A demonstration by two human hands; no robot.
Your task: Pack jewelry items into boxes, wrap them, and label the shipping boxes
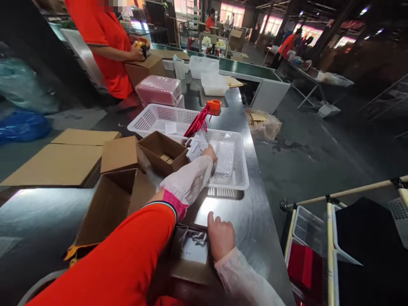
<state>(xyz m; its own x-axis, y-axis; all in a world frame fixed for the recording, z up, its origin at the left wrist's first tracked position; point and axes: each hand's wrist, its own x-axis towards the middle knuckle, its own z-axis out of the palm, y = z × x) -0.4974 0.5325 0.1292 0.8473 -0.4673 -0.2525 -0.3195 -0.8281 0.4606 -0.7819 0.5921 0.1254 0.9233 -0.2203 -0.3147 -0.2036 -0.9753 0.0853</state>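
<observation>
My left hand (210, 154) reaches forward over the near white basket (245, 170), its fingers closed at a bunch of white cards (196, 148) with strings; some fingertips are hidden. Close to my body, my right hand (221, 238) is curled against the right edge of a small open cardboard box (191, 272), thumb pointing away from me. Inside this box lies a white card (195, 250) with a white string or ribbon. Bubble-wrapped packs (225, 155) lie in the near basket. Beside the cards stands an open brown box (162, 148).
A far white basket (149, 114) holds red strips (198, 121); an orange tape roll (214, 106) stands behind. Open cartons (108, 204) and flat cardboard (63, 159) lie left. Pink wrapped packs (159, 89) and a co-worker in orange (105, 46) are beyond. A rack (330, 250) stands right.
</observation>
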